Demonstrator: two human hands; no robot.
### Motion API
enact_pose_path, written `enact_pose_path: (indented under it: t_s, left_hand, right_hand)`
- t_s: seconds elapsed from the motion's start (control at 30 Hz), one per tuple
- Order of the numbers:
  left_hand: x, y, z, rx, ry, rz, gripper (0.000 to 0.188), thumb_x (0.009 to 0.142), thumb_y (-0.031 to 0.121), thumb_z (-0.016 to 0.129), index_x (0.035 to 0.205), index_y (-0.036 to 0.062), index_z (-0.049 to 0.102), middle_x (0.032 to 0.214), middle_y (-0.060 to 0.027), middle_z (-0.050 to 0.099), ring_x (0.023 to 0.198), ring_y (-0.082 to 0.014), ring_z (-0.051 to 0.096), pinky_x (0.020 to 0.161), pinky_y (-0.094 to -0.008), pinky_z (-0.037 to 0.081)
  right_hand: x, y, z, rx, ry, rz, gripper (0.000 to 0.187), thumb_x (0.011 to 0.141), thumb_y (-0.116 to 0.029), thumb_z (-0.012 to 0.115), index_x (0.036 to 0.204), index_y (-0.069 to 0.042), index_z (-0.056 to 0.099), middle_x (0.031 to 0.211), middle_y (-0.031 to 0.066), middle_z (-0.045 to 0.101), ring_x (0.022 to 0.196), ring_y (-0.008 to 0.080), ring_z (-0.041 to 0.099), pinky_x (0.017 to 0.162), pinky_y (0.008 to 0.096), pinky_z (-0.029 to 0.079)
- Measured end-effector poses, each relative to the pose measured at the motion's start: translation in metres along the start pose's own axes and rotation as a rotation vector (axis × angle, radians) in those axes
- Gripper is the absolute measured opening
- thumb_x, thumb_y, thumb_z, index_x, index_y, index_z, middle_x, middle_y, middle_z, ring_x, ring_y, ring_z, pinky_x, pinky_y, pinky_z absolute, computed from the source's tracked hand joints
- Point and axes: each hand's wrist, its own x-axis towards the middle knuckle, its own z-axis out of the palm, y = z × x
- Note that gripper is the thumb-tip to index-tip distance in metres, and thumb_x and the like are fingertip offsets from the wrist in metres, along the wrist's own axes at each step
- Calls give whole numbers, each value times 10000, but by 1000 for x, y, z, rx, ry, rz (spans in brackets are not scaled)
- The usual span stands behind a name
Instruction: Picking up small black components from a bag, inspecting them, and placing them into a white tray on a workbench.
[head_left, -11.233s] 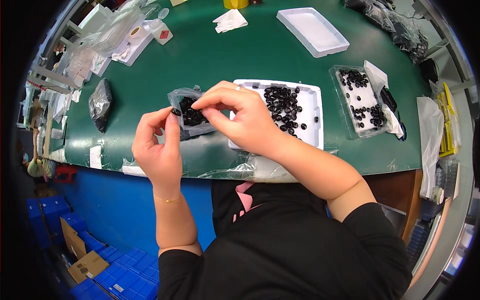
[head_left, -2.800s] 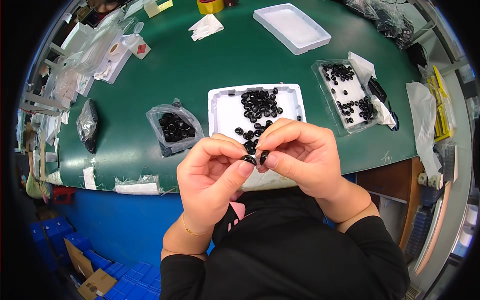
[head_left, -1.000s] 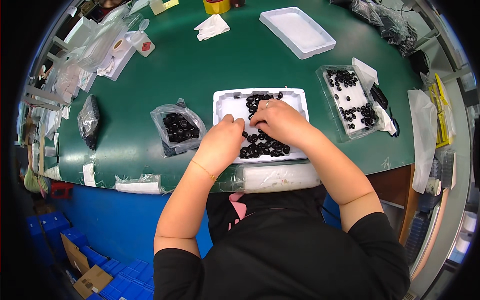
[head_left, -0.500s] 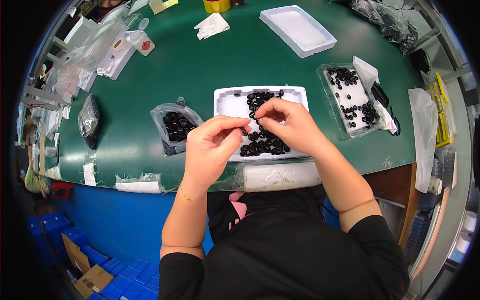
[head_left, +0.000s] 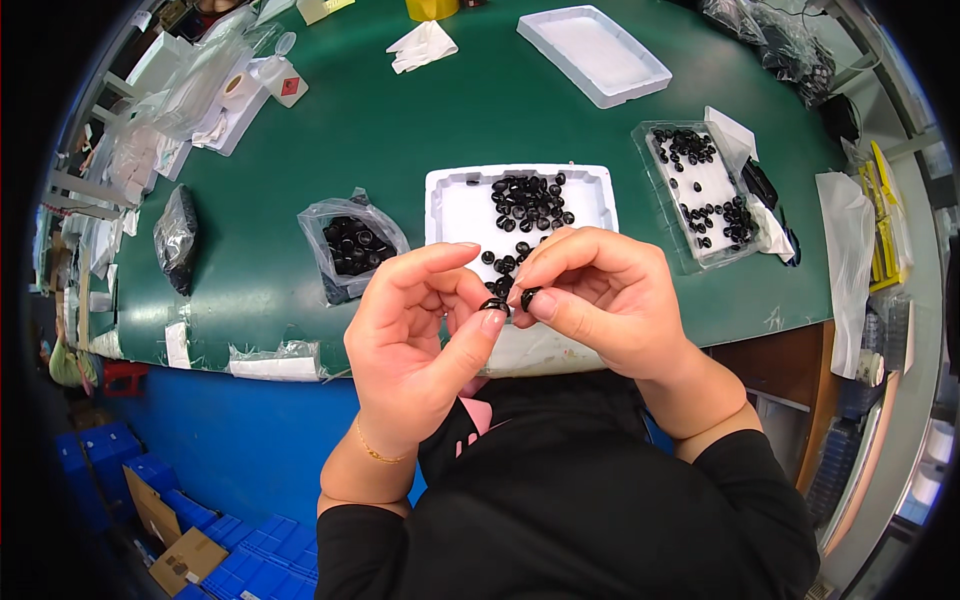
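Note:
My left hand point(head_left: 412, 335) pinches a small glossy black ring-like piece point(head_left: 495, 306) between thumb and fingers. Close beside it, my right hand point(head_left: 618, 305) grips another small black rounded piece point(head_left: 530, 297) by the fingertips. Both hands are held together over the near edge of a white foam tray point(head_left: 437, 200). Many loose black rounded pieces point(head_left: 530, 203) lie in that tray, partly covered by my hands. Left of the tray stands an opened clear plastic bag point(head_left: 312, 225) filled with similar black parts point(head_left: 352, 246).
On the right, a clear plastic tray point(head_left: 690, 262) holds more black pieces. Farther back are a white tray point(head_left: 600, 60) and a white glove point(head_left: 422, 45). A sealed bag point(head_left: 177, 240) lies at left, and a white bottle point(head_left: 287, 85) stands at the back left.
Both hands have drawn back from over the tray toward me and come closer together. The black pieces they hold now show clearly, almost touching.

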Motion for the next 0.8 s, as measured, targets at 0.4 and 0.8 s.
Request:
enact_pose_path:
  t_s: [0.4, 0.8]
  left_hand:
    - [-1, -1, 0, -154, 3, -67, 196, 773, -75, 612, 949, -39, 534, 814, -82, 559, 670, -83, 505, 590, -198, 418]
    - [-1, -8, 3, -815, -149, -407, 144, 908, 136, 514, 946, 0, 537, 824, -64, 542, 649, -106, 486, 675, -264, 441]
  right_hand:
    - [0, 1, 4, 23, 35, -63, 168, 796, 57, 587, 953, 24, 537, 849, 153, 601, 761, 187, 615, 678, 287, 526]
    - [4, 2, 3, 524, -53, 142, 186, 834, -14, 585, 981, -8, 472, 855, 176, 607, 755, 213, 629, 654, 288, 537]
